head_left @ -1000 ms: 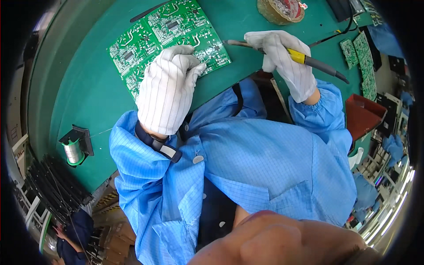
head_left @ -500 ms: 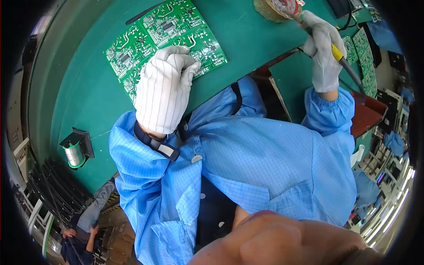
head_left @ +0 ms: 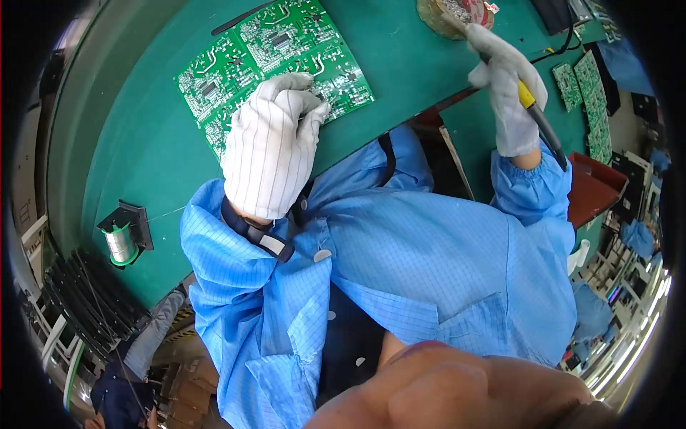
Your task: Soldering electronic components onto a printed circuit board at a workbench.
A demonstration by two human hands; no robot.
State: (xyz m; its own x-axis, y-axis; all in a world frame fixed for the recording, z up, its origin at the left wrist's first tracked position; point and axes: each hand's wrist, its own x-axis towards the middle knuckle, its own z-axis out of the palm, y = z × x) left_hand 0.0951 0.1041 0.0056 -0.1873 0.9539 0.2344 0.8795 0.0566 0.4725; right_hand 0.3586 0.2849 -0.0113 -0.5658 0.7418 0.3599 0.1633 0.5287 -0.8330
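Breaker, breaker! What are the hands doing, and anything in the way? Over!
Left hand on green circuit boards. Right hand gripping soldering iron, tip at round tub. In the way: left hand, hiding part of the boards.

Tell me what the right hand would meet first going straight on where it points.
Most likely the round tub: the soldering iron in the right hand points that way, its tip overlapping the tub in view, though depth leaves contact unclear.
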